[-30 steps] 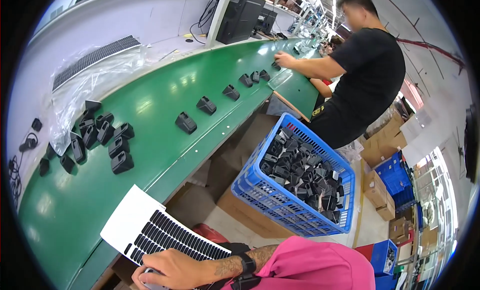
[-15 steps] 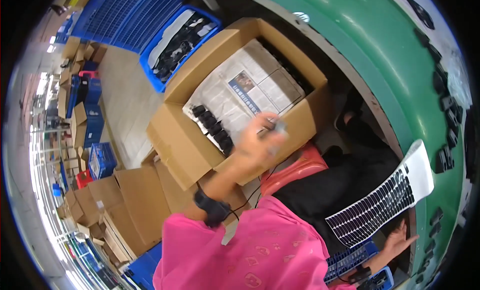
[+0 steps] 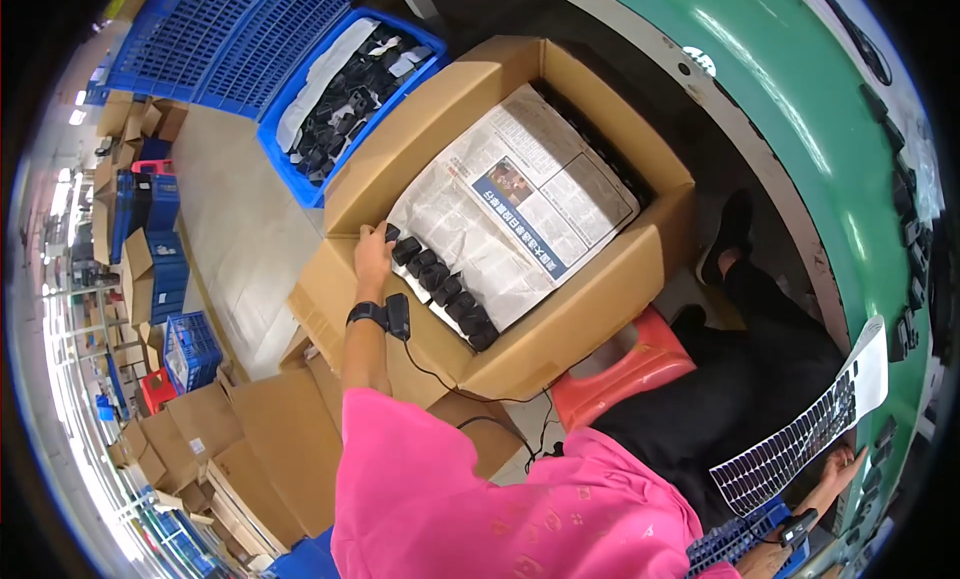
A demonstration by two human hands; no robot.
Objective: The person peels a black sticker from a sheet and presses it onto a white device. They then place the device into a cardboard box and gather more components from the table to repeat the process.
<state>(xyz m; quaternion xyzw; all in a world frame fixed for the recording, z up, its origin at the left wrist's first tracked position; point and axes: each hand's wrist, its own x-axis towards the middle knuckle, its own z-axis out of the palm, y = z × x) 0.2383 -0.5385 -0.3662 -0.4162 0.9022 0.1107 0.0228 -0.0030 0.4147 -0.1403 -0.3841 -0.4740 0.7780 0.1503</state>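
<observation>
My left hand (image 3: 373, 253) reaches the left corner of a cardboard box (image 3: 590, 289). Its fingers are closed on a small black plastic part (image 3: 392, 234) at the end of a row of similar black parts (image 3: 443, 282). That row runs along the edge of a newspaper sheet (image 3: 500, 199) spread inside the box. Low on the right, my right hand (image 3: 840, 469) is beside the green table's edge, fingers stretched out and holding nothing I can see. Near it a white sheet with rows of black stickers (image 3: 790, 439) hangs over the table edge.
A blue crate (image 3: 268, 144) of black parts stands behind the box. Several black pieces line the green table (image 3: 800, 109). A red stool (image 3: 630, 369) is beside my legs. Flattened cardboard (image 3: 270, 439) leans at left. A cable (image 3: 450, 384) trails from my left wrist.
My left hand has moved left and away from above the box's near side to the end of the row of parts. My right hand remains by the table edge. The view has shifted slightly.
</observation>
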